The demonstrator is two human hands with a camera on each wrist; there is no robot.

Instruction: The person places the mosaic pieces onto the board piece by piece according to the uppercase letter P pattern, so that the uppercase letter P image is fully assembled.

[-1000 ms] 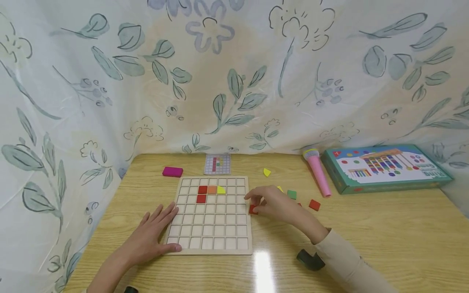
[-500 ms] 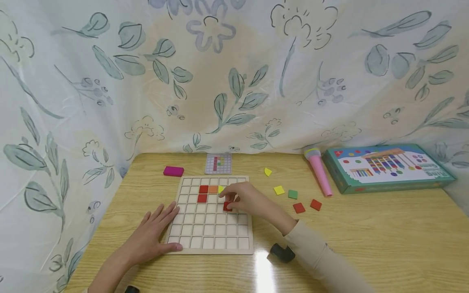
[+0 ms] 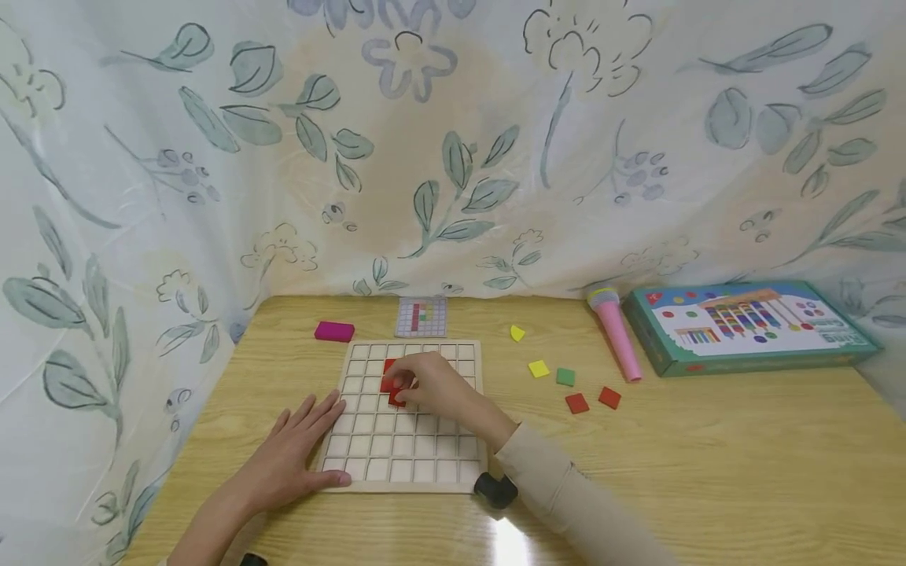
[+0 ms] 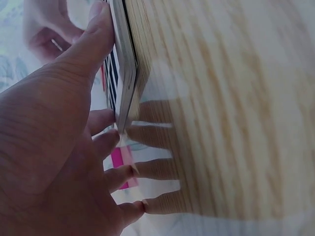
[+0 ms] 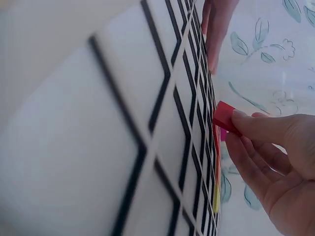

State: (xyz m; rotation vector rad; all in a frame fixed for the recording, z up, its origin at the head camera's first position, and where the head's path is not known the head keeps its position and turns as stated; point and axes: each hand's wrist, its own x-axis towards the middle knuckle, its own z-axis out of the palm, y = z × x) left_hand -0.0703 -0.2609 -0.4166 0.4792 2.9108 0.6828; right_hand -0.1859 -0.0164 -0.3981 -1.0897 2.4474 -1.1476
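Red tile (image 5: 224, 114) in R grip (image 3: 429, 385) has moved L over board (image 3: 401, 446).

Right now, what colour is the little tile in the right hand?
Red; the tile shows best in the right wrist view.

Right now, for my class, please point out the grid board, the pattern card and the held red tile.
Grid board (image 3: 404, 424): head view, bare cell near its middle.
Pattern card (image 3: 421, 317): head view, middle of its printed grid.
Red tile (image 5: 224, 115): right wrist view, its exposed end.
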